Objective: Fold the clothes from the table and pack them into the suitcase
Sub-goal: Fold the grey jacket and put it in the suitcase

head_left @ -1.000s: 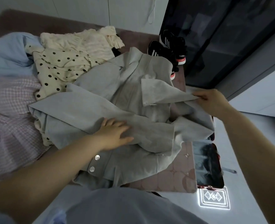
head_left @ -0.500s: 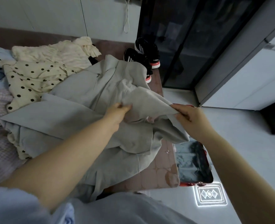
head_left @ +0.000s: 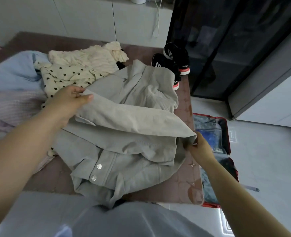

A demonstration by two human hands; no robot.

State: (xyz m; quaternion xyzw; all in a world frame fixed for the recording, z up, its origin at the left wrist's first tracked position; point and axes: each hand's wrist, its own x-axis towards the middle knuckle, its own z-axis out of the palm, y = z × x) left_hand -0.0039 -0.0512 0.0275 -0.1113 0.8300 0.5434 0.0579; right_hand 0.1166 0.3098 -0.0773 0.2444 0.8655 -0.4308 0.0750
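A grey jacket [head_left: 124,142] with silver snap buttons lies across the brown table [head_left: 184,183]. My left hand [head_left: 67,101] pinches the upper left end of a folded panel of the jacket. My right hand [head_left: 198,147] pinches the panel's other end near the table's right edge. The panel is stretched between both hands over the rest of the jacket. An open red suitcase [head_left: 225,134] lies on the floor just right of the table, with dark lining and some blue contents showing.
A cream polka-dot garment [head_left: 64,77], a cream ribbed one [head_left: 90,59], a light blue one [head_left: 16,72] and a pink checked one [head_left: 9,110] lie on the table's left. Black sneakers [head_left: 172,64] stand at the far right corner. A dark glass cabinet [head_left: 226,40] rises behind.
Both hands have spread apart, the left moving up-left and the right moving down-right, pulling the jacket panel out flat across the garment. The camera view has also shifted.
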